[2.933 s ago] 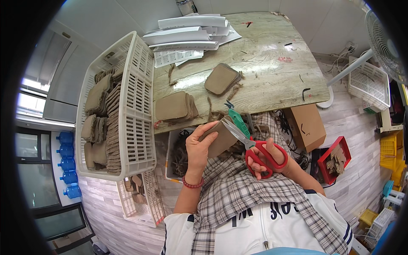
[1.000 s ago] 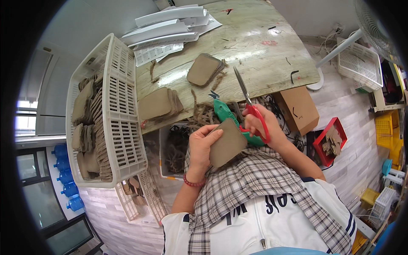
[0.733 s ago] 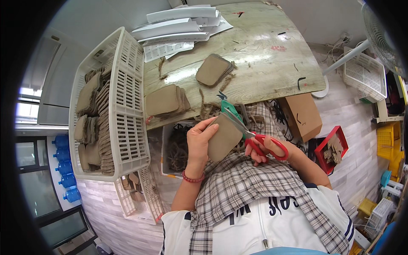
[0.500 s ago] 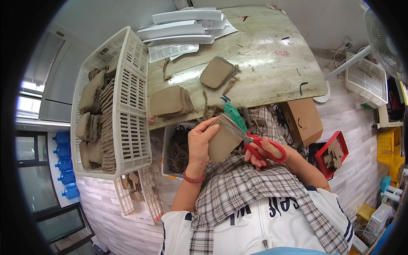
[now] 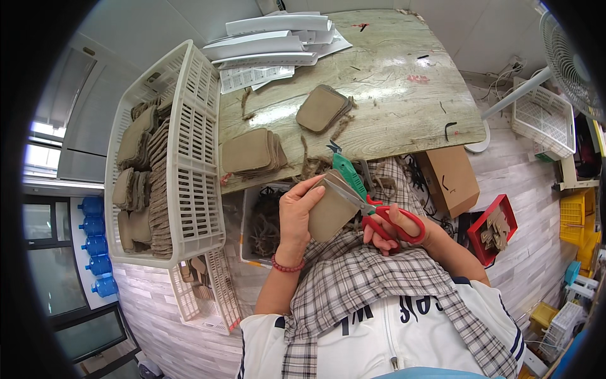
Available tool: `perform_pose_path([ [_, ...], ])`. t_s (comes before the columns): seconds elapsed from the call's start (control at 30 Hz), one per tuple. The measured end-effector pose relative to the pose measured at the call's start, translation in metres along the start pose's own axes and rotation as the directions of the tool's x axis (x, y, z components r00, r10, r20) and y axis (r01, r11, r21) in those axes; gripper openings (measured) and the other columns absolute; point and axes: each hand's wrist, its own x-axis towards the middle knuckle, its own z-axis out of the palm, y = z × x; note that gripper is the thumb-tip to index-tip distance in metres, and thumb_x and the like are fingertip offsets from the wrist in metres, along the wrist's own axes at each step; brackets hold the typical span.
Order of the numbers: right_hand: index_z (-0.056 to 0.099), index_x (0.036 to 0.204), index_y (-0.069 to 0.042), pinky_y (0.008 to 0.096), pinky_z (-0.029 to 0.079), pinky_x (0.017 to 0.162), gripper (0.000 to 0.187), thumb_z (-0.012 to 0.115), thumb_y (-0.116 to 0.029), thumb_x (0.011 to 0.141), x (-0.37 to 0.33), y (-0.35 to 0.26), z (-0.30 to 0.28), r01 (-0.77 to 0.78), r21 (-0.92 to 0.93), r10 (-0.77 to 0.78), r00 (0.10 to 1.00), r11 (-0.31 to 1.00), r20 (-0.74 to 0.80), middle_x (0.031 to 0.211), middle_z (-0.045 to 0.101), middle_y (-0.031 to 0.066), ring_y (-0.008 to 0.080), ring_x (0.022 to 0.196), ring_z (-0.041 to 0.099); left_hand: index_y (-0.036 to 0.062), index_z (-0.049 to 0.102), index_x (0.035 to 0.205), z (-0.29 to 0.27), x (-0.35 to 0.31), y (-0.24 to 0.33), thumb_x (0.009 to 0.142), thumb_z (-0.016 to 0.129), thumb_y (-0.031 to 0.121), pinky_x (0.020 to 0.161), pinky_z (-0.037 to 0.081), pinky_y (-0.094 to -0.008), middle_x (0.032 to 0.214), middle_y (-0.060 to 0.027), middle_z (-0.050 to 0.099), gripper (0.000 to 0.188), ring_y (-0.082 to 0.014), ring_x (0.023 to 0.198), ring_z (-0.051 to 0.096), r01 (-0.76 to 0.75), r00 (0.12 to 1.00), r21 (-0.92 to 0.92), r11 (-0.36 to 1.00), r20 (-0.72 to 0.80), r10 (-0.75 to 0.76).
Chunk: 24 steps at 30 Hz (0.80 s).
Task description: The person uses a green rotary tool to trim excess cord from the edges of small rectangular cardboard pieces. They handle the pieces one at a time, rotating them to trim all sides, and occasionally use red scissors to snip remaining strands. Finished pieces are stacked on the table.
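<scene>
Pinched between the thumb and fingers of my left hand (image 5: 295, 211) is a flat brown pad (image 5: 331, 218) with rounded corners. My right hand (image 5: 384, 235) grips red-handled scissors (image 5: 413, 222), its fingers through the loops. The scissor blades lie along the pad's upper right edge; how far apart they are is hard to see. Just beyond the pad, a green tool (image 5: 344, 169) with a dark forked tip sticks up at the table's front edge. Two small stacks of similar pads rest on the table, a left stack (image 5: 249, 151) and a farther stack (image 5: 322, 108).
A white slatted crate (image 5: 201, 145) full of stacked pads stands left of the table (image 5: 404, 95). Papers (image 5: 271, 44) lie at the back. Under the front edge are a bin (image 5: 252, 252) of brown scraps, a cardboard box (image 5: 449, 180) and a red box (image 5: 505, 215) of small pieces.
</scene>
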Motion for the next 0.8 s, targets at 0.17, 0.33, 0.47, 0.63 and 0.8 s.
perform_pose_path([
  [0.17, 0.058, 0.099, 0.005, 0.0265, 0.046, 0.058, 0.089, 0.022, -0.076, 0.087, 0.000, 0.004, -0.001, 0.006, 0.005, -0.006, 1.000, 1.000, -0.002, 0.065, 0.053, 0.0057, 0.0147, 0.058, 0.052, -0.0048, 0.063, 0.114, 0.000, 0.000, 0.000, 0.088, 0.061, 0.001, 0.074, 0.053, -0.0234, 0.101, -0.0106, 0.068, 0.027, -0.0122, 0.084, 0.065, -0.004, 1.000, 0.003, 1.000, 0.003, 0.004],
  [0.33, 0.058, 0.098, 0.005, 0.0266, 0.047, 0.058, 0.091, 0.022, -0.077, 0.086, 0.000, 0.005, -0.001, 0.015, 0.032, -0.015, 1.000, 0.999, 0.001, 0.064, 0.052, 0.0058, 0.0141, 0.057, 0.051, -0.0048, 0.063, 0.114, -0.001, 0.001, -0.001, 0.088, 0.061, 0.002, 0.074, 0.053, -0.0234, 0.101, -0.0107, 0.068, 0.027, -0.0123, 0.084, 0.065, -0.007, 1.000, 0.004, 1.000, 0.007, 0.007],
  [0.47, 0.058, 0.098, 0.006, 0.0261, 0.046, 0.057, 0.092, 0.022, -0.077, 0.086, 0.002, 0.010, -0.004, 0.024, 0.079, -0.027, 0.999, 0.997, 0.031, 0.064, 0.052, 0.0060, 0.0136, 0.056, 0.050, -0.0042, 0.064, 0.113, -0.003, 0.001, -0.003, 0.087, 0.061, 0.000, 0.073, 0.055, -0.0253, 0.100, -0.0117, 0.069, 0.026, -0.0150, 0.084, 0.067, -0.007, 1.000, -0.003, 1.000, 0.009, 0.007],
  [0.63, 0.058, 0.099, 0.006, 0.0248, 0.044, 0.056, 0.091, 0.022, -0.076, 0.087, 0.003, 0.015, -0.005, 0.038, 0.092, -0.042, 0.998, 0.995, 0.041, 0.064, 0.053, 0.0055, 0.0134, 0.056, 0.050, -0.0046, 0.064, 0.111, -0.005, 0.001, -0.004, 0.087, 0.063, 0.002, 0.072, 0.053, -0.0226, 0.098, -0.0096, 0.069, 0.024, -0.0114, 0.082, 0.065, 0.000, 1.000, 0.010, 1.000, 0.003, 0.000],
  [0.8, 0.057, 0.102, 0.003, 0.0230, 0.042, 0.054, 0.086, 0.024, -0.076, 0.087, 0.003, 0.011, 0.000, 0.040, -0.034, -0.040, 0.999, 0.999, -0.014, 0.066, 0.054, 0.0036, 0.0119, 0.055, 0.050, -0.0053, 0.064, 0.109, -0.005, 0.000, -0.003, 0.087, 0.063, 0.003, 0.071, 0.054, -0.0229, 0.096, -0.0096, 0.069, 0.023, -0.0114, 0.079, 0.065, 0.007, 1.000, 0.012, 1.000, -0.003, -0.007],
])
